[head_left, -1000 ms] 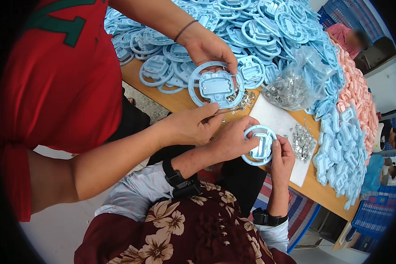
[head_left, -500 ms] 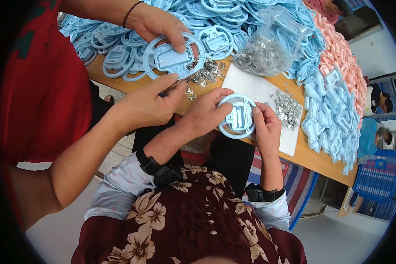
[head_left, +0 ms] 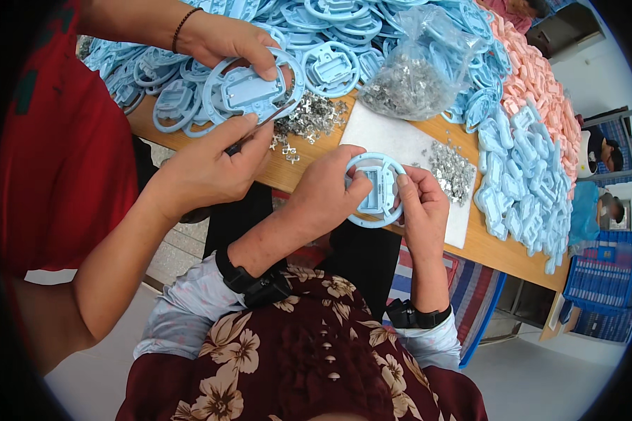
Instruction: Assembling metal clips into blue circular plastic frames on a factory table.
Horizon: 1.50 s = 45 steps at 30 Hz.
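Between my hands, a light-blue plastic ring-shaped housing with a rectangular recess is held over the near table edge. My left hand pinches its left rim, thumb reaching in toward the recess. The fingers and thumb of my right hand close on the right rim. Just beyond lies a white sheet bearing a heap of small silvery metal clips. On the left, a co-worker in red holds a larger blue ring housing and a thin dark tool like tweezers.
A clear plastic bag of metal clips stands beyond the sheet, with loose clips left of it. Blue ring housings pile along the back. Smaller blue parts and pink parts cover the right side.
The housing in my hands has tilted, so its recess no longer gleams as brightly. The co-worker's lower hand has shifted, and more of the thin tool shows. The whole view has moved slightly.
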Tool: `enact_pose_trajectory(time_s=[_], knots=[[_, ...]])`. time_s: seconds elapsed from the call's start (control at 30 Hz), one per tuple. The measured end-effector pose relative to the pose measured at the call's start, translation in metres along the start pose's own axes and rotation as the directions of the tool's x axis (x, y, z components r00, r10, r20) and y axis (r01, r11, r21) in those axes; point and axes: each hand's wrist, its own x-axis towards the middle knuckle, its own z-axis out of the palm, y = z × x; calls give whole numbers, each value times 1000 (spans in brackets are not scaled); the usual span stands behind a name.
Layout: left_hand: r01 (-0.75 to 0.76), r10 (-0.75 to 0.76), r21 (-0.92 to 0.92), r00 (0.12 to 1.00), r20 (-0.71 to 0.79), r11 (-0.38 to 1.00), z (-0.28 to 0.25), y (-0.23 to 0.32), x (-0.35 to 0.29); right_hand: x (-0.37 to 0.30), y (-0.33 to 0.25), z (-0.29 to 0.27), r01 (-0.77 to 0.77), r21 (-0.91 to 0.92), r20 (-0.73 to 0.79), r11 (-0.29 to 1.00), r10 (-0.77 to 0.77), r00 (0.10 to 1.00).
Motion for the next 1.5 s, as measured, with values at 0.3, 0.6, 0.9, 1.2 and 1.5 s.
enact_pose_trajectory(time_s=[0.3,0.6,0.9,1.2,1.5], knots=[[425,-287,-511,900,329,747,-20,7,4,7,-6,-1,-61,69,53,996,57,997],[559,174,-801,829,532,-215,-26,-35,5,28,-13,38,368,-48,93,929,-363,927],[237,-156,-827,971,182,510,-45,-3,13,74,-30,43,142,1,288,990,-136,948],[279,-228,-865,953,198,417,-60,-10,22,77,-32,61,51,-51,288,997,-34,957],[255,-219,-934,955,202,250,-75,-14,27,68,-26,73,46,100,258,994,-71,963]])
